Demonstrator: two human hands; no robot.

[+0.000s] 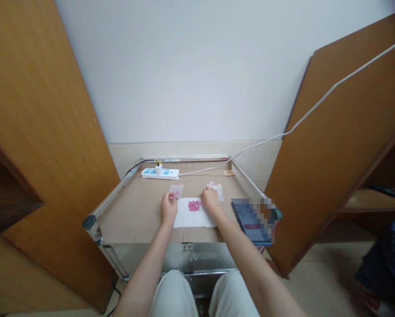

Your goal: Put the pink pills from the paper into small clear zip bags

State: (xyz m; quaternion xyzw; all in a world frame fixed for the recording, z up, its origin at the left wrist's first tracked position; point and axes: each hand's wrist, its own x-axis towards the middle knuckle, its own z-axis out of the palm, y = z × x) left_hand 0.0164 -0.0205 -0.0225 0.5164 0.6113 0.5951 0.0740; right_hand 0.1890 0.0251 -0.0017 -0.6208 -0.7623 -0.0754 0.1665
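Note:
A white cloth or paper sheet (187, 219) lies on the cardboard-covered table top, with a cluster of small round pink beads (194, 205) on it. My left hand (169, 208) is at the sheet's left edge, its thumb and fingers pinched at the lower edge of a small clear zip bag (177, 189) with some pink in it. Right of the beads is my right hand (210, 199), with fingers curled down; whatever they hold, if anything, is hidden. Behind and beside its knuckles lie more clear plastic bags (219, 192).
A white power strip (160, 174) with a plug stands at the back left, its white cable (260, 143) running up to the right. A dark tablet-like object (252, 224), partly blurred, lies at the front right corner. Metal rails (250, 178) edge the table. Wooden panels flank both sides.

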